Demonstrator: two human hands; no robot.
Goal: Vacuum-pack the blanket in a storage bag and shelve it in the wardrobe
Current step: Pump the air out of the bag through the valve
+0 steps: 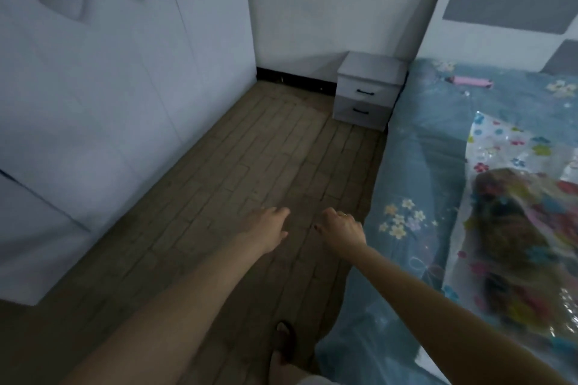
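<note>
Clear flowered storage bag [513,197] with the blanket [513,237] inside lies on the bed [416,166].
Left hand [269,228] loosely spread, right hand [341,228] loosely curled; both hold nothing above the wooden floor [250,150], near the wardrobe [93,87].

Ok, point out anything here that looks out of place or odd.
Little stands out. A pink object lies loose on the bed near the headboard; blur hides what it is. The storage bag with the blanket lies flat on the bed, untouched by either hand.
</note>
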